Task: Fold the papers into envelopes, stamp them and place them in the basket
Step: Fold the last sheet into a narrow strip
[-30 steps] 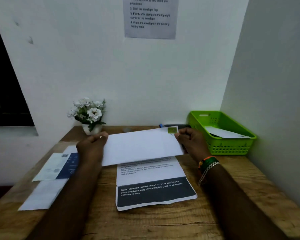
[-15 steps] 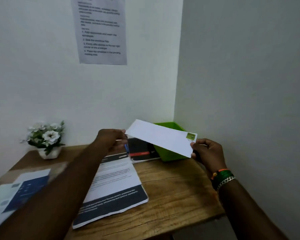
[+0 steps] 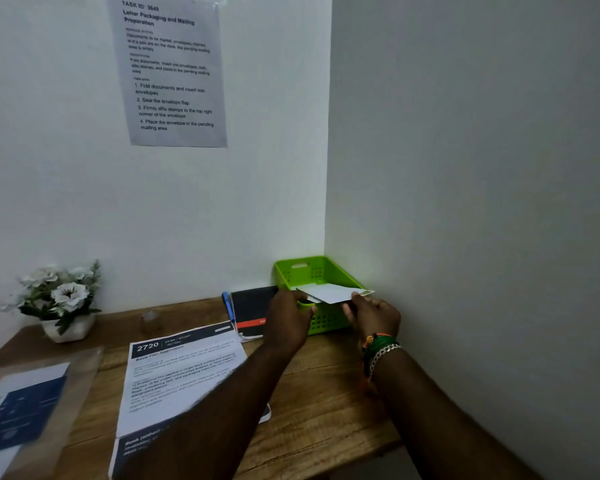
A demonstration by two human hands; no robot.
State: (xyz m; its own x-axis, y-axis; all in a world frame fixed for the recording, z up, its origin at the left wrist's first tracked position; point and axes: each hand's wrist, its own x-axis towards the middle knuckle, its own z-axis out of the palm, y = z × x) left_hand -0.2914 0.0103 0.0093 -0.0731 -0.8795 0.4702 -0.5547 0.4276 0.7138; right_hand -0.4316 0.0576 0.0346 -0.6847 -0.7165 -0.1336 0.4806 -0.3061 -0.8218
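A white envelope (image 3: 333, 293) with a small green stamp at its right corner lies nearly flat over the green basket (image 3: 310, 271) in the desk's back right corner. My left hand (image 3: 288, 318) pinches its left end at the basket's near rim. My right hand (image 3: 373, 315) pinches its right end by the stamp. Another white envelope seems to lie underneath, inside the basket. A printed sheet (image 3: 184, 372) lies on the wooden desk (image 3: 326, 393), partly under my left forearm.
A black notebook (image 3: 252, 306) and a blue pen (image 3: 228, 306) lie left of the basket. A white flower pot (image 3: 61, 301) stands at the back left. Blue and white papers (image 3: 18, 410) lie at the left edge. Walls close in behind and to the right.
Both hands have carried the envelope from the desk's middle to the right and lowered it over the basket. The camera has turned right.
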